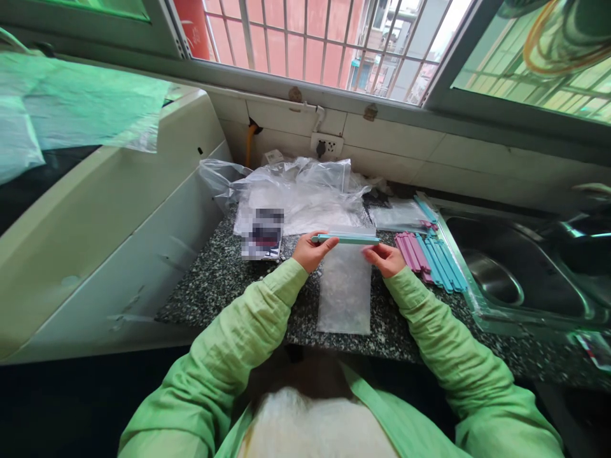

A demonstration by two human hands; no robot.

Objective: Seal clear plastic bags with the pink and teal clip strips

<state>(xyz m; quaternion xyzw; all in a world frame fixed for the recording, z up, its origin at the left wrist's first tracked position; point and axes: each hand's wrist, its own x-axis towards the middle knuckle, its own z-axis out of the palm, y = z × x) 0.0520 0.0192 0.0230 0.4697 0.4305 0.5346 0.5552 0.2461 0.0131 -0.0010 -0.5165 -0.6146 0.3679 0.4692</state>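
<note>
At nine o'clock on the teal clip (354, 240), the left hand (308, 252) is pinching the end, its thumb lying along the near face and its fingers curling behind. At the clip's three o'clock end, the right hand (389, 259) is holding thumb and finger close together just below it; I can't tell whether they are gripping the bag's edge or only touching it. The clip is crossing the upper part of the clear bag (344, 292), whose body is extending toward six o'clock over the counter (214, 283). I'm judging this step as fitting the clip across the bag, and I'm not making out whether it is locking. Next, I'm thinking, the move is calling for the right fingers to press their end home while the left thumb is steadying the other. Both wrists are angling inward, the green sleeves (252, 313) slanting in from seven and five o'clock. Farther out, pink clips (413, 254) and spare teal clips (443, 264) are lying around four o'clock, beside the sink (525, 247).
</note>
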